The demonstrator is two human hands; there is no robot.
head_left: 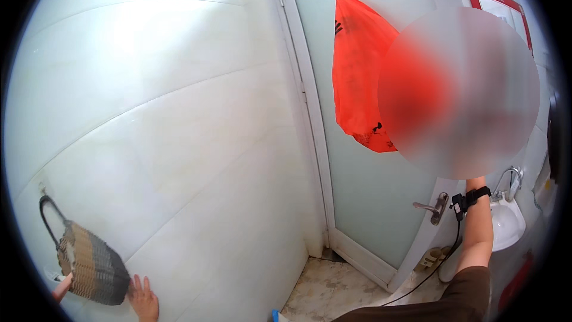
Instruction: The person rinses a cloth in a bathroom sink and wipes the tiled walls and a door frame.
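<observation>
Brown sleeve (468, 291): near right; right hand blurred out, cannot tell its grip.
Woven bag (98, 262): left, by wall (179, 119).
Spread hand (143, 301): right of bag, fingers apart.
Partial hand (62, 288): bag's left, grip unclear.
Orange bag (357, 77): far, on door (372, 197).

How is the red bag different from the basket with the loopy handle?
The red bag is bright red with black marks; the basket is banded in brown, tan and grey. The red bag looks thin and floppy, while the basket looks woven and stiffer. The red bag hangs against the door; the basket is by the wall. Both seem to hang.
</observation>
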